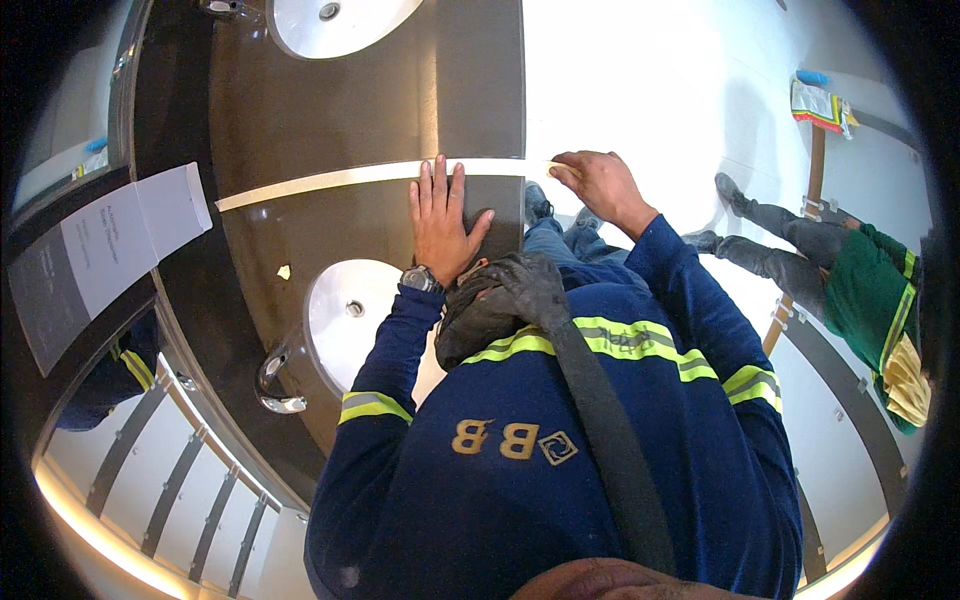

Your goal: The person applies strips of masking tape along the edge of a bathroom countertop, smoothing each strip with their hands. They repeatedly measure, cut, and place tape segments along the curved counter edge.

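Over my link I see the left hand [443, 228] lying flat, thumb splayed, just inside the right edge of the worktop [480, 105], the right hand [598, 188] pinching just beyond it.

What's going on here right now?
The person's left hand lies flat on the dark countertop, its fingers across a pale strip that looks like tape. The right hand pinches the strip's end just past the counter's front edge. The strip runs across the counter between two white sinks. Another person in green is off to the right.
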`<control>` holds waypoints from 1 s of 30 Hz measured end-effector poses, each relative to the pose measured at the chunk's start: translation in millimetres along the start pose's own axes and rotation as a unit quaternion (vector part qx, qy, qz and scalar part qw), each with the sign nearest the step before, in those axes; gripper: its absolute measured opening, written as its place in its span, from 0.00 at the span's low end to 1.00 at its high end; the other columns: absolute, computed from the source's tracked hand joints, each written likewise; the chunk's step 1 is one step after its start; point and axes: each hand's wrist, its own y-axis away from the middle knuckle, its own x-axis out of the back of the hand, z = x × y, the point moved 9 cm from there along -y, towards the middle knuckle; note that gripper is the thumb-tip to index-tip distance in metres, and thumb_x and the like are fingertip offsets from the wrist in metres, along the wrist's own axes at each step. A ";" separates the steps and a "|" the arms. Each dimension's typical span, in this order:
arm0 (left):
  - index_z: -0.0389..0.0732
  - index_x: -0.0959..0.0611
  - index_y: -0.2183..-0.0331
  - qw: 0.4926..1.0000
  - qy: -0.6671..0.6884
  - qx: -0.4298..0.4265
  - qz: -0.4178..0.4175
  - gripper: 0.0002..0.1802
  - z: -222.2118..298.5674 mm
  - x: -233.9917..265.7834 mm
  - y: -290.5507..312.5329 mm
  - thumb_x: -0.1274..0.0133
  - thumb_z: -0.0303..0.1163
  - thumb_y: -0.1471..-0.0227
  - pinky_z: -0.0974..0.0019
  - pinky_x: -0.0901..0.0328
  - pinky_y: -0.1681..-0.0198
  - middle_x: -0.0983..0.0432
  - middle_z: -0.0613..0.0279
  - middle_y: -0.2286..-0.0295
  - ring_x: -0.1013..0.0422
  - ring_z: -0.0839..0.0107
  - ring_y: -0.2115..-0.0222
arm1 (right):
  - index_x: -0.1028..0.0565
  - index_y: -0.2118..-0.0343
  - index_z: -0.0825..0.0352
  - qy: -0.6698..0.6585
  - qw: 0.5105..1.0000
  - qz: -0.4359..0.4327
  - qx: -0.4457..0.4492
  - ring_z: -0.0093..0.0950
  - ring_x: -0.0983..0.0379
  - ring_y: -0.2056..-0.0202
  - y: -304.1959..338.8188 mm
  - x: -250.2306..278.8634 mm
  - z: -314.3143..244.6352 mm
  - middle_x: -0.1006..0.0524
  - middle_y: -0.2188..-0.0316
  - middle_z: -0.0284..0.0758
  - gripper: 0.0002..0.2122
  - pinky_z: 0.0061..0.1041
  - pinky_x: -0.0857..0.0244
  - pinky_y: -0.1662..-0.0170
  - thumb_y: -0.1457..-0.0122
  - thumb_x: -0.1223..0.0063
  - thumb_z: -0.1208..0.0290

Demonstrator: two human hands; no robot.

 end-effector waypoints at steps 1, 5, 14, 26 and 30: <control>0.40 0.41 0.29 1.000 -0.003 0.000 -0.002 0.49 1.5 -0.6 -0.9 0.42 0.55 0.41 0.36 0.62 0.28 0.56 0.46 0.28 0.59 0.42 0.27 | 0.17 0.52 0.60 0.003 1.000 0.000 -0.003 0.39 0.19 0.61 0.9 -0.9 2.6 0.15 0.62 0.39 0.20 0.44 0.32 0.50 0.29 0.55 0.52; 0.40 0.41 0.29 1.000 -0.009 -0.002 -0.003 0.49 5.1 -4.2 -2.6 0.43 0.56 0.40 0.36 0.63 0.28 0.56 0.45 0.28 0.60 0.42 0.27 | 0.18 0.51 0.60 0.016 1.000 -0.008 -0.006 0.39 0.19 0.61 -0.3 -0.7 0.6 0.15 0.63 0.39 0.20 0.44 0.33 0.50 0.28 0.56 0.51; 0.40 0.41 0.29 1.000 -0.026 0.000 -0.004 0.49 4.4 -8.4 -3.7 0.44 0.57 0.40 0.35 0.63 0.28 0.56 0.45 0.28 0.60 0.42 0.27 | 0.17 0.51 0.61 0.009 1.000 -0.006 0.002 0.38 0.19 0.61 -2.9 -5.4 4.0 0.15 0.64 0.38 0.20 0.43 0.33 0.49 0.28 0.56 0.51; 0.39 0.41 0.29 1.000 -0.029 0.010 -0.004 0.49 9.5 -7.4 -5.3 0.44 0.56 0.40 0.35 0.62 0.28 0.56 0.43 0.28 0.60 0.41 0.27 | 0.18 0.50 0.61 -0.004 1.000 -0.012 0.011 0.40 0.19 0.60 -3.3 -3.5 6.4 0.15 0.62 0.41 0.20 0.46 0.32 0.49 0.29 0.55 0.53; 0.37 0.40 0.30 1.000 -0.009 0.023 0.020 0.49 21.8 -2.3 -8.9 0.40 0.52 0.41 0.36 0.61 0.28 0.55 0.40 0.29 0.59 0.40 0.28 | 0.18 0.50 0.63 -0.042 0.998 -0.006 0.037 0.42 0.19 0.58 -9.0 -11.1 13.7 0.15 0.61 0.42 0.18 0.46 0.31 0.49 0.31 0.52 0.55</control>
